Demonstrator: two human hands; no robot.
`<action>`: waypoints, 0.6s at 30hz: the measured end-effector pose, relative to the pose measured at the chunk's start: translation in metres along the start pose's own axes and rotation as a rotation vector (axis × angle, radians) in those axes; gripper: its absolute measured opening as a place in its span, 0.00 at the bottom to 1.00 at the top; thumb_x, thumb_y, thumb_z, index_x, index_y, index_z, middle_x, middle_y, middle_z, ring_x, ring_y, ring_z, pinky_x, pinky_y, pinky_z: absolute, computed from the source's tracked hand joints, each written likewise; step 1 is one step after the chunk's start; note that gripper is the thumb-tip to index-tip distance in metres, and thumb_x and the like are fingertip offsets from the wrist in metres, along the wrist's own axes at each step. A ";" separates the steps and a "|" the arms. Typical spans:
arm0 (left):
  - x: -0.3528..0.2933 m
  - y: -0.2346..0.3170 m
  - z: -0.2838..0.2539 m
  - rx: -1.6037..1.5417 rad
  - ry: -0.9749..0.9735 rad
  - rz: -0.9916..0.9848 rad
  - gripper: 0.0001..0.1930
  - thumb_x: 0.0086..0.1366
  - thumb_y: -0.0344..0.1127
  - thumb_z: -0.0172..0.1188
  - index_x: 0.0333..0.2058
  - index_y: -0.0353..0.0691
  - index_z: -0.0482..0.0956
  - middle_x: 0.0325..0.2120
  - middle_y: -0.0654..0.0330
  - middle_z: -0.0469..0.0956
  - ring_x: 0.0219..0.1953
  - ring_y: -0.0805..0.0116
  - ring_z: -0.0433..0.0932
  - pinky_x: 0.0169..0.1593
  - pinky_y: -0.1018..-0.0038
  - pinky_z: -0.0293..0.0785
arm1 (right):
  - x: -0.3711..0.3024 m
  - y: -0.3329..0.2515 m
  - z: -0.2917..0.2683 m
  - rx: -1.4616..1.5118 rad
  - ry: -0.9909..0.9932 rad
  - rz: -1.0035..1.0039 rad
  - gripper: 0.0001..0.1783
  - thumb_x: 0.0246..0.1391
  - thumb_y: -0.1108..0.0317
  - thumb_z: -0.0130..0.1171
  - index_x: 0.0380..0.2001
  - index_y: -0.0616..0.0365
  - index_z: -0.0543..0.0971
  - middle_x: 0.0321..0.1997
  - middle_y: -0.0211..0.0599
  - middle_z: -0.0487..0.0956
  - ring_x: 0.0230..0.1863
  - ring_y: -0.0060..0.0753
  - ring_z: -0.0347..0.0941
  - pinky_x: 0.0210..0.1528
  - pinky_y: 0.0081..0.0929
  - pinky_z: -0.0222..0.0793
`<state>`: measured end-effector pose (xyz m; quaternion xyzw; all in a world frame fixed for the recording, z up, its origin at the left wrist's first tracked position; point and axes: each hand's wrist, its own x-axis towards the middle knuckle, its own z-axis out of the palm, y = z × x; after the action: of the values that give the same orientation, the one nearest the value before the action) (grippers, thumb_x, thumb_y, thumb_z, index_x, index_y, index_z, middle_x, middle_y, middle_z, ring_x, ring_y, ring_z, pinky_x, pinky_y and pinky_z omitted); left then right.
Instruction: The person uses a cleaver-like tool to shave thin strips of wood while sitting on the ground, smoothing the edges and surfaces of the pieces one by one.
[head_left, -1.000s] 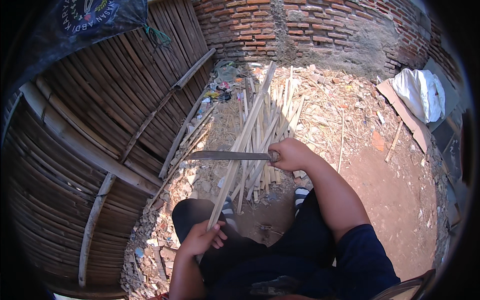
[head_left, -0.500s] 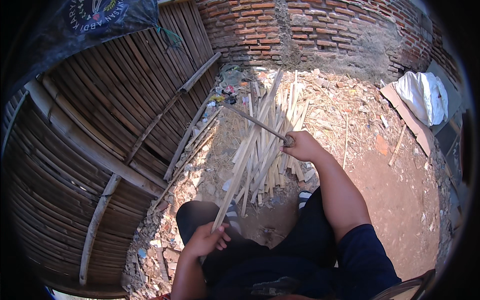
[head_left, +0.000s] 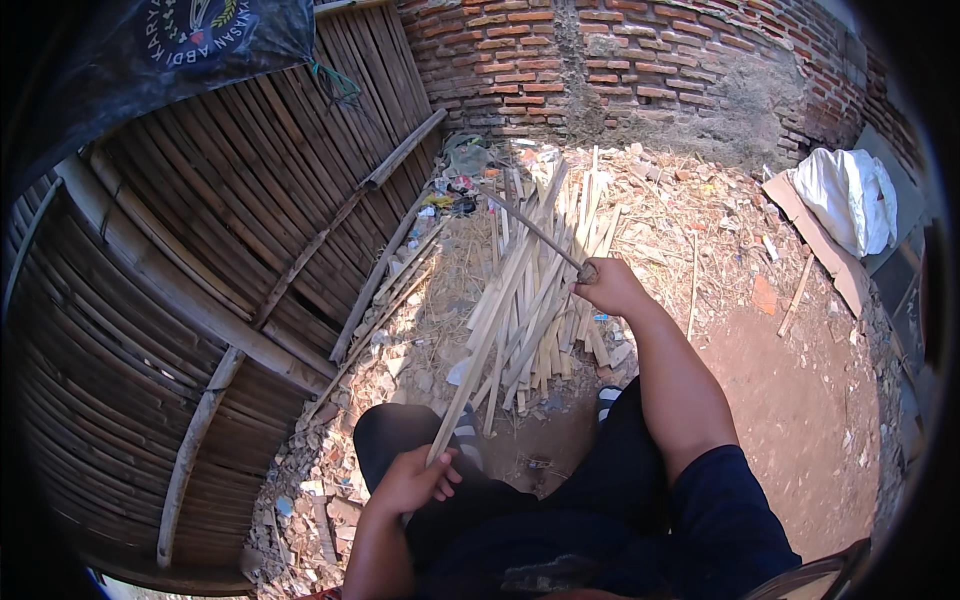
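My left hand [head_left: 412,480], low in front of my left thigh, is closed around the near end of a long pale bamboo strip [head_left: 468,390]. The strip slants away and to the right, over a pile of similar strips [head_left: 545,325] on the ground. My right hand [head_left: 612,287] grips the handle end of a long, narrow, dark machete-like blade [head_left: 535,228]. That blade points away to the left and crosses above the far part of the held strip; whether they touch I cannot tell.
A slatted bamboo wall [head_left: 200,270] with poles stands close on my left. A brick wall [head_left: 660,75] closes the far side. Rubble and dry straw [head_left: 660,200] cover the ground around the pile. A white sack [head_left: 845,200] lies on cardboard at the right.
The blade in my right hand has swung, its tip now farther right and away from me. The far end of the held strip sits slightly lower. My left hand has barely moved.
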<state>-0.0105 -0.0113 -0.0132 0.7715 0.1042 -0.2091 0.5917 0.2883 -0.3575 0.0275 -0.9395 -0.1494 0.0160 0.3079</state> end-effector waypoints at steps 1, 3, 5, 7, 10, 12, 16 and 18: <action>-0.001 0.000 0.000 0.006 -0.001 -0.009 0.19 0.81 0.40 0.49 0.58 0.29 0.72 0.35 0.53 0.84 0.30 0.68 0.84 0.35 0.73 0.82 | -0.003 -0.001 0.000 0.019 0.007 -0.005 0.28 0.53 0.48 0.71 0.48 0.60 0.83 0.42 0.56 0.84 0.48 0.59 0.81 0.52 0.47 0.77; -0.002 0.001 -0.003 -0.050 -0.020 0.018 0.19 0.81 0.40 0.49 0.59 0.29 0.72 0.35 0.53 0.84 0.30 0.68 0.84 0.35 0.73 0.82 | -0.012 -0.018 -0.003 -0.065 -0.090 -0.096 0.29 0.53 0.48 0.70 0.51 0.59 0.83 0.43 0.55 0.85 0.48 0.59 0.81 0.52 0.47 0.77; -0.003 0.000 -0.001 -0.084 -0.037 0.022 0.19 0.81 0.40 0.49 0.59 0.30 0.72 0.35 0.53 0.84 0.31 0.68 0.84 0.35 0.73 0.82 | -0.024 -0.025 0.011 -0.138 -0.135 -0.235 0.26 0.52 0.49 0.71 0.49 0.54 0.84 0.42 0.52 0.85 0.48 0.58 0.82 0.51 0.48 0.77; -0.002 0.001 -0.001 -0.089 -0.020 0.024 0.19 0.81 0.40 0.49 0.58 0.30 0.73 0.35 0.53 0.84 0.31 0.68 0.84 0.35 0.73 0.82 | -0.035 -0.045 0.018 -0.241 -0.285 -0.346 0.23 0.52 0.50 0.71 0.46 0.52 0.84 0.41 0.50 0.85 0.47 0.57 0.82 0.50 0.49 0.77; -0.003 0.004 0.002 -0.045 -0.002 0.001 0.18 0.81 0.40 0.50 0.57 0.30 0.74 0.35 0.53 0.84 0.31 0.69 0.84 0.35 0.73 0.82 | -0.039 -0.056 0.019 -0.300 -0.353 -0.428 0.19 0.51 0.51 0.71 0.41 0.50 0.84 0.39 0.48 0.85 0.46 0.56 0.82 0.47 0.50 0.76; -0.005 0.006 0.003 -0.047 0.012 0.012 0.18 0.81 0.39 0.50 0.57 0.29 0.74 0.34 0.53 0.84 0.31 0.69 0.84 0.35 0.73 0.82 | -0.026 -0.039 0.015 -0.223 -0.325 -0.367 0.19 0.51 0.51 0.72 0.40 0.50 0.85 0.39 0.48 0.85 0.46 0.56 0.82 0.47 0.49 0.76; -0.001 0.006 0.003 -0.010 0.033 -0.004 0.19 0.81 0.39 0.50 0.57 0.29 0.74 0.35 0.53 0.84 0.30 0.69 0.84 0.35 0.73 0.82 | 0.008 0.003 0.007 -0.014 0.036 0.059 0.23 0.51 0.50 0.72 0.42 0.58 0.84 0.40 0.52 0.85 0.47 0.57 0.82 0.50 0.48 0.77; -0.002 0.007 0.005 0.027 0.032 -0.008 0.19 0.81 0.39 0.49 0.58 0.28 0.73 0.35 0.53 0.84 0.30 0.69 0.84 0.35 0.73 0.82 | 0.006 0.010 0.004 0.044 0.033 0.068 0.24 0.52 0.51 0.71 0.43 0.59 0.84 0.41 0.54 0.85 0.47 0.57 0.82 0.51 0.48 0.77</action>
<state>-0.0106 -0.0177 -0.0075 0.7824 0.1138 -0.2004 0.5786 0.2962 -0.3611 0.0188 -0.9371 -0.1119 0.0142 0.3303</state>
